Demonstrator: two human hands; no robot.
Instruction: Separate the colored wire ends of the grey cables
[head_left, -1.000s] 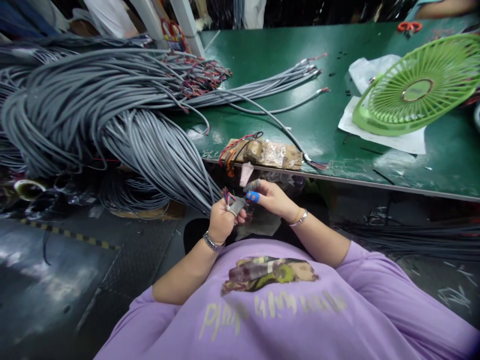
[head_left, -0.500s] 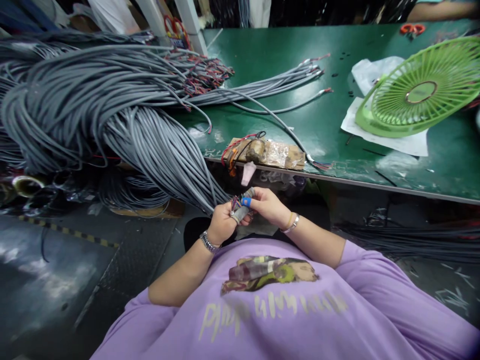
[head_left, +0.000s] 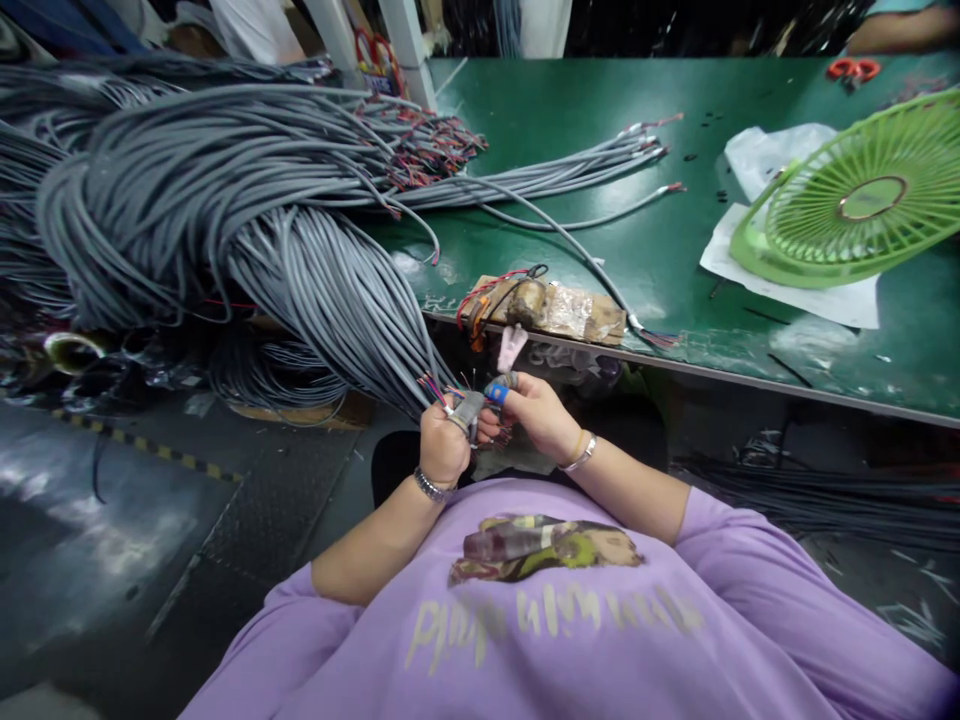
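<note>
Now the left hand (head_left: 445,442) grasps coloured wire ends (head_left: 430,388), which fan wider beyond its thumb than a moment ago; their grey cables (head_left: 337,300) trail ahead. Just beside, the right hand (head_left: 541,415) bends its fingers; whether they pinch wire, I cannot tell.

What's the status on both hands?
Left hand closed on colored wires. Right hand close beside, grip unclear. Wooden board on green bench beyond; nothing visibly blocking.
</note>
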